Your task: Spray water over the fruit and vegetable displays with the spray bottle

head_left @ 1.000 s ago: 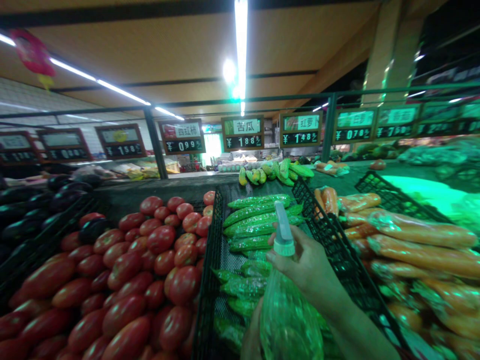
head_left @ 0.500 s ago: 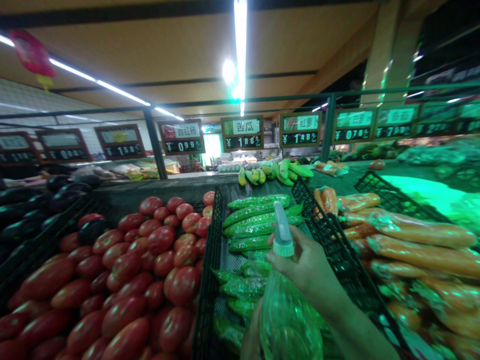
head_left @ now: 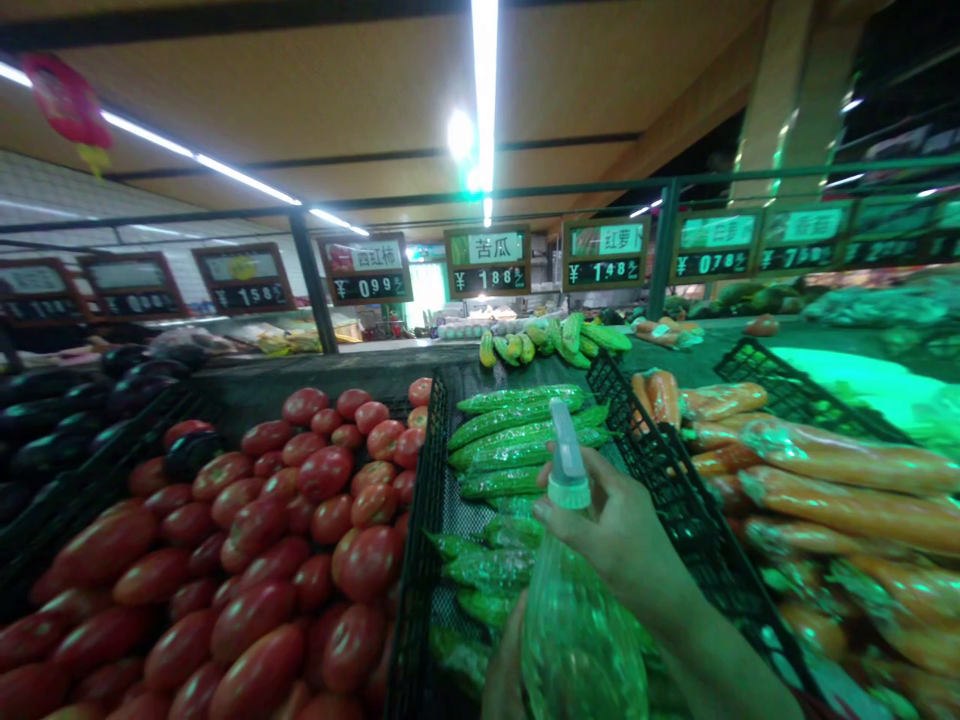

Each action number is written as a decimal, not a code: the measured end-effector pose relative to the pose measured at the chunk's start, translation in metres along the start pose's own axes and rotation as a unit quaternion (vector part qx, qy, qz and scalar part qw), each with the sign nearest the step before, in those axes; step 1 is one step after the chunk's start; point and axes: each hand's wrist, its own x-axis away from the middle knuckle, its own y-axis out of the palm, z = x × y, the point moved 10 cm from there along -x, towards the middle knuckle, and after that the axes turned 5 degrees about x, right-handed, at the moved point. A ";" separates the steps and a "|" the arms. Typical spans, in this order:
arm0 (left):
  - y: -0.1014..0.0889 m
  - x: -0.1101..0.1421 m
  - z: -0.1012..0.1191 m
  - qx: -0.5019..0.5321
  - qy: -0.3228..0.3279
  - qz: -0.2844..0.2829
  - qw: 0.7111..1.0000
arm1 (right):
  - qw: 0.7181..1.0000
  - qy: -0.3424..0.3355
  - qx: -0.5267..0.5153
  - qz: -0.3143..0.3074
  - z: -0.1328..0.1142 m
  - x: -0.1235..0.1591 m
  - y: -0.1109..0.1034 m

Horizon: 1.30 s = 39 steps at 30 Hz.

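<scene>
A clear plastic spray bottle [head_left: 581, 620] with a white trigger head stands upright before me, over the bitter melons. My right hand [head_left: 607, 510] is closed around its neck, just below the nozzle; the fingers behind the head are partly hidden. Low on the bottle's left side, my left hand [head_left: 504, 670] supports the body, and its fingers are mostly out of sight behind it. Green bitter melons [head_left: 525, 430], shiny with a wet look or wrapping, lie in rows in a black crate beyond and beside the bottle.
Red tomatoes [head_left: 255, 560] fill the left side, with dark eggplants [head_left: 60, 410] farther left. Carrots [head_left: 847, 480] in plastic wrap lie to the right. Black crate walls [head_left: 420, 520] divide the produce. Price signs [head_left: 487, 263] hang from a rail; more melons [head_left: 555, 340] rest behind.
The view has shifted very slightly. Both hands keep the same hold on the spray bottle, which stays over the bitter melons.
</scene>
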 end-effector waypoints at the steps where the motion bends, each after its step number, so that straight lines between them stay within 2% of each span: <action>1: 0.000 0.000 -0.001 0.002 -0.001 0.002 1.000 | 1.000 -0.001 0.000 0.000 0.000 0.000 0.000; 14: -0.006 0.002 -0.015 0.039 -0.022 0.005 0.999 | 1.000 0.007 0.024 0.003 0.006 0.000 -0.002; 23: -0.011 -0.005 -0.058 0.048 -0.089 0.027 0.994 | 0.999 -0.003 0.043 0.022 0.005 0.002 -0.007; 26: -0.008 -0.004 -0.050 0.050 -0.078 0.017 0.996 | 0.998 0.004 0.051 0.025 0.008 0.002 -0.008; 33: 0.003 0.000 -0.007 0.048 -0.021 -0.018 0.998 | 0.997 0.017 0.076 0.023 0.011 0.001 -0.008; 39: 0.006 -0.002 0.001 0.034 -0.001 -0.016 0.999 | 0.995 0.016 0.095 0.024 0.011 0.002 -0.009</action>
